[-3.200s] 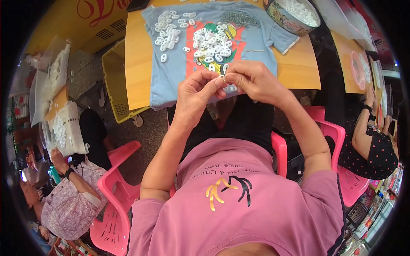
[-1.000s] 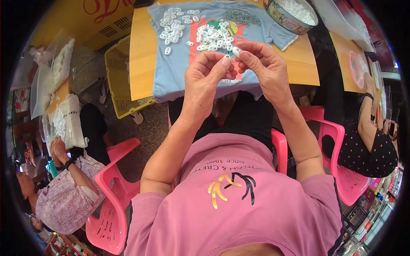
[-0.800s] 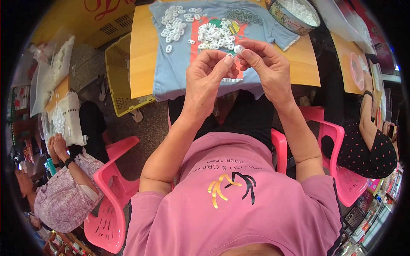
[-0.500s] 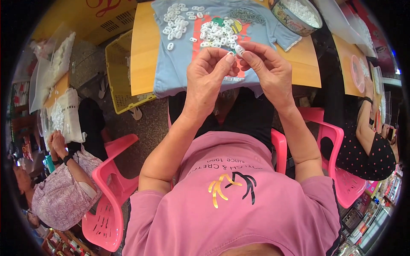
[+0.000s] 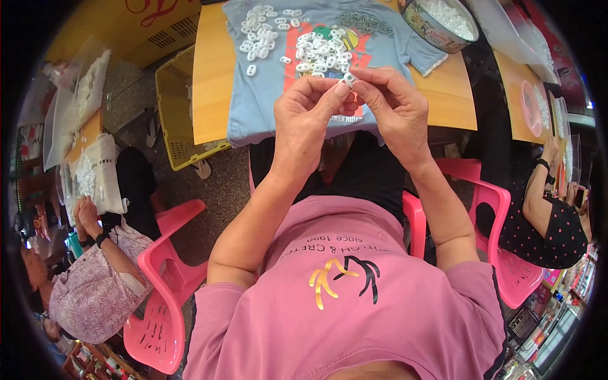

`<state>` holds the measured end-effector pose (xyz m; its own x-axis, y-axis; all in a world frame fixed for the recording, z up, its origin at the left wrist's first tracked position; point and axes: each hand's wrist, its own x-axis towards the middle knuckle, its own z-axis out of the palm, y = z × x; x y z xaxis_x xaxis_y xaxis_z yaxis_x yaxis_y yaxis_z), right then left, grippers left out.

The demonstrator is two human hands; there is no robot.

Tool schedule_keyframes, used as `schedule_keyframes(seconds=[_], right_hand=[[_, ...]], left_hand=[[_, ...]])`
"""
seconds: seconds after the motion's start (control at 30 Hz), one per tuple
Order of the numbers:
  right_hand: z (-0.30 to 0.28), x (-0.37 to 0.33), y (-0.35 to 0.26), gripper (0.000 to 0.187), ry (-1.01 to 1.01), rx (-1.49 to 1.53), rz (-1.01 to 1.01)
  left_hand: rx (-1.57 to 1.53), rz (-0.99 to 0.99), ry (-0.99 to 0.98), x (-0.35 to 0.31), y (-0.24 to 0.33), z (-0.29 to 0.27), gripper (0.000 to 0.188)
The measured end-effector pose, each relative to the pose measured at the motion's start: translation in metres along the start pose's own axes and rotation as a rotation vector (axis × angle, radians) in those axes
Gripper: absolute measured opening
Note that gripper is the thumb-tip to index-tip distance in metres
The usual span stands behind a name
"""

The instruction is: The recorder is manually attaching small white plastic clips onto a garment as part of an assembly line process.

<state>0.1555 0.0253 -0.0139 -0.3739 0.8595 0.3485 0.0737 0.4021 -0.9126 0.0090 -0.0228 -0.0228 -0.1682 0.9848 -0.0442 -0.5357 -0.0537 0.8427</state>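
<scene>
Over the near part of a blue T-shirt point(image 5: 253, 107), my two hands meet with their fingertips together. My right hand point(image 5: 396, 104) is closed, pinching a small white oval plastic piece point(image 5: 349, 78) between thumb and fingers. My left hand point(image 5: 307, 111) is closed too, thumb against index finger, right at that piece; whatever it pinches is too small and covered to make out. Just beyond my fingers lies a heap of white two-holed plastic pieces point(image 5: 320, 54). Another group of such pieces point(image 5: 258, 41) is spread to the left. Farther back is a pile of small grey metal parts point(image 5: 367, 23).
The shirt covers a wooden table point(image 5: 212, 82). A round tin point(image 5: 437, 41) of white pieces stands at the back right. A yellow crate point(image 5: 174, 114) is left of the table. People sit at both sides on pink chairs point(image 5: 158, 316), near a pink basket point(image 5: 529, 104).
My right fingertips have moved slightly left, bringing the white piece against my left fingertips. At the right, the other person's hand has drawn back from the pink basket.
</scene>
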Motion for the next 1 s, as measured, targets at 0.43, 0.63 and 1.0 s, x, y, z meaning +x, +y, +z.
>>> schedule_keyframes(seconds=[0.43,0.63,1.0], right_hand=[[0.005,0.002,0.003,0.023,-0.013,0.352,0.265],[0.006,0.003,-0.001,0.045,-0.081,0.617,0.353],[0.032,-0.012,-0.007,0.067,-0.077,0.933,0.476]], left_hand=[[0.136,-0.009,-0.055,0.003,0.008,-0.009,0.023],[0.198,0.184,-0.163,0.005,-0.012,-0.017,0.031],[-0.079,0.185,-0.288,-0.006,-0.024,-0.028,0.032]])
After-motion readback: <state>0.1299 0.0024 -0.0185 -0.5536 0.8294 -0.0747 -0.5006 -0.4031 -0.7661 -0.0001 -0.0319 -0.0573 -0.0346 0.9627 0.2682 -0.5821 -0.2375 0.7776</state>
